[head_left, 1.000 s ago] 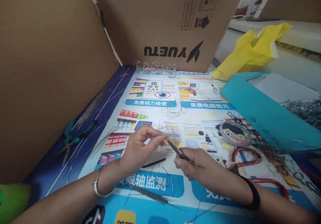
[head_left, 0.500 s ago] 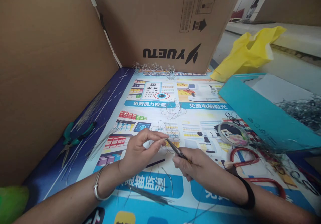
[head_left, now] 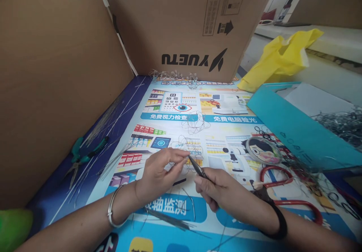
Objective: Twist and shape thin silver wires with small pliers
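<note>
Pliers (head_left: 198, 168) sit above the poster (head_left: 166, 235), clenched in the right hand (head_left: 219, 188), nose angled up to the left hand (head_left: 158, 167), probably so both meet at one spot near the wire loops (head_left: 187, 143); can't tell what, if anything, left thumb and forefinger pinch.

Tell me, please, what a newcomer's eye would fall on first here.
Probably the yellow bag at upper right, beside a turquoise box holding tangled wire. The cardboard panel at the back, with upside-down lettering, stands out. At the centre, the right hand grips a pliers-like tool, its tip by the left hand.
</note>
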Tool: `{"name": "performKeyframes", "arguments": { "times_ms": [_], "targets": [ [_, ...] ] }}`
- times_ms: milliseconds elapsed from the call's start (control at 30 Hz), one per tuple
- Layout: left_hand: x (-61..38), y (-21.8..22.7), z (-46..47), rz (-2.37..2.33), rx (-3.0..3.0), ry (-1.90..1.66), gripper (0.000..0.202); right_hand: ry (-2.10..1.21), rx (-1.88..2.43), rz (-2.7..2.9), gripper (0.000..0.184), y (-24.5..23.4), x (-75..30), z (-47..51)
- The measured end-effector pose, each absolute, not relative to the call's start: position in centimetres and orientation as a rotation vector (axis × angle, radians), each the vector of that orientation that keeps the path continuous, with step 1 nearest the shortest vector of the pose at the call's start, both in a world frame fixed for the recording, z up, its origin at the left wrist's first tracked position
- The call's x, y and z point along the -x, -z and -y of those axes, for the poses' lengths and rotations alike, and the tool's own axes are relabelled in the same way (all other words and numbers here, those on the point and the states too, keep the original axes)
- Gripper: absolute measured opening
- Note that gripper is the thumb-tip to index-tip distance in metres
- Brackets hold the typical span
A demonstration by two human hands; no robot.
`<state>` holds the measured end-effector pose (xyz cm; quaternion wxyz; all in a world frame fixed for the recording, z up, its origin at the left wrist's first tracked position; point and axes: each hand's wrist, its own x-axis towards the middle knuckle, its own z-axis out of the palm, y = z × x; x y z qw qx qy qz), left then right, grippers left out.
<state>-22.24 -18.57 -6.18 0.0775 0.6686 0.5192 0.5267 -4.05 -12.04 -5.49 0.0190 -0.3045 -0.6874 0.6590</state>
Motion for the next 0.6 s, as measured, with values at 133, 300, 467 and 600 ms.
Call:
{"name": "performKeyframes", "arguments": {
  "times_ms": [133, 300, 467, 600],
  "targets": [
    [22.3, 6.1, 18.5, -1.552, -2.072, -1.563, 0.018, -1.965, 0.965, 2.232, 0.032, 5.2, 4.2, 12.3],
    [22.4, 5.8, 18.6, -1.696, -1.945, -1.489, 0.017, -1.810, 0.918, 2.333, 0.023, 5.3, 4.3, 12.0],
    [22.6, 5.5, 18.8, -1.637, -1.738, -1.463, 0.007, -1.672, 0.890, 2.430, 0.024, 5.4, 4.3, 11.3],
    [22.6, 5.3, 18.8, -1.589, -1.643, -1.432, 0.005, -1.678, 0.856, 2.461, 0.026, 5.3, 4.2, 10.9]
  ]
}}
